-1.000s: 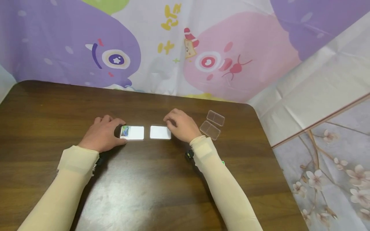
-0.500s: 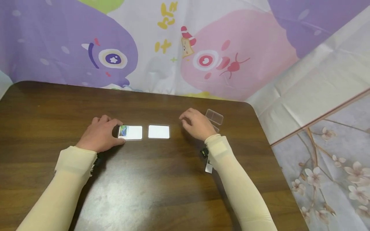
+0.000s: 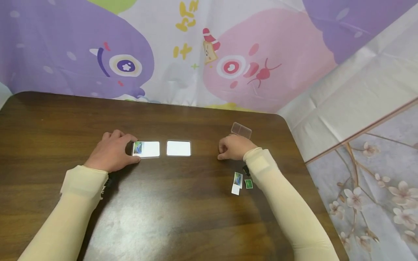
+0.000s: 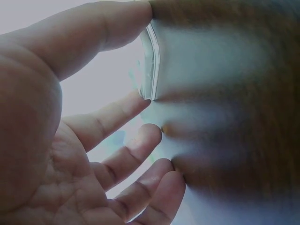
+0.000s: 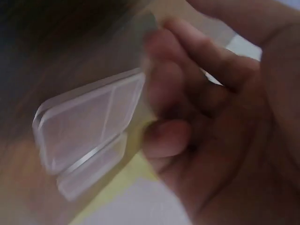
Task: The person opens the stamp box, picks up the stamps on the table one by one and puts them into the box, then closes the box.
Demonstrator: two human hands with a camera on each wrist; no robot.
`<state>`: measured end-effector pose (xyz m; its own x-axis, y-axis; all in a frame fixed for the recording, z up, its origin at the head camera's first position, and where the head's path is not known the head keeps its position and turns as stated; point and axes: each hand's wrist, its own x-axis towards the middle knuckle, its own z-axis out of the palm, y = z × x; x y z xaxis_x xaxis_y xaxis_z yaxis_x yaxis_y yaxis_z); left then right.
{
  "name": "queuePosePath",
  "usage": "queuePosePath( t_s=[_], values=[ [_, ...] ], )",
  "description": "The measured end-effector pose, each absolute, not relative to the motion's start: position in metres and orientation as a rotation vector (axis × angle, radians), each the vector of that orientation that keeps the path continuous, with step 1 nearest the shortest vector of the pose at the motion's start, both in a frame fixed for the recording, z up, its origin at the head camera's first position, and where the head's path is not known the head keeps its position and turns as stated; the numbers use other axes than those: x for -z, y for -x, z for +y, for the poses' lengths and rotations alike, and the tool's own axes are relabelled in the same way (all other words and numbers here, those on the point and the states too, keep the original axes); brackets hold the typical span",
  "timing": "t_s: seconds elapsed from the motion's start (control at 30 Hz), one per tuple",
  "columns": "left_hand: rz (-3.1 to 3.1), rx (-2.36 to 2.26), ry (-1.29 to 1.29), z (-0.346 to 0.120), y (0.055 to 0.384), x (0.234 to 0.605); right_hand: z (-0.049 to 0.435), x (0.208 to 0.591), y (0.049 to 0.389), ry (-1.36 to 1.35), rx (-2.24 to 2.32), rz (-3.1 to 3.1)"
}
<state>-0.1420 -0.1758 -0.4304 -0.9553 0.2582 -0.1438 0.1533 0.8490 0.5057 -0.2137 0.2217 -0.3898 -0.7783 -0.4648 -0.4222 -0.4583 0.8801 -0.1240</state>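
My left hand [image 3: 109, 154] grips a flat clear case [image 3: 151, 149] by its left end, thumb on the near side and index finger on the far side. White shows inside the case, with a small blue-green picture stamp [image 3: 138, 148] at its left. In the left wrist view the thumb and index fingertips sit at the case's edge [image 4: 152, 65]. My right hand [image 3: 238, 148] hovers over the table's right side with loosely curled fingers and nothing visible in them. Nearest it on the near side lie a picture stamp [image 3: 238, 178], a green stamp [image 3: 249, 183] and a white piece [image 3: 235, 189].
Right of the held case lies a second clear case [image 3: 178, 148] with a white inside. A clear divided piece [image 3: 241, 129] lies behind the right hand; another like it [image 5: 84, 122], hidden in the head view, shows in the right wrist view. A printed cloth [image 3: 176, 83] hangs behind the table.
My right hand has moved right, away from the second case, covering one clear piece and uncovering the stamps. My left hand keeps its grip on the first case.
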Motion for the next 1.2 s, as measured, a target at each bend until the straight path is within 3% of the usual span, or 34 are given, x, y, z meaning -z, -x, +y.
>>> queuePosePath(
  t_s=[0.3, 0.63, 1.2],
  values=[
    [2.817, -0.744, -0.321, -0.176, 0.143, 0.431, 0.240, 0.377, 0.202, 0.502, -0.208, 2.277],
    [2.808, -0.745, -0.318, -0.176, 0.144, 0.432, 0.245, 0.388, 0.200, 0.462, -0.272, 2.270],
    [2.814, -0.754, -0.323, -0.176, 0.144, 0.434, 0.245, 0.399, 0.212, 0.673, -0.028, 2.566]
  ],
)
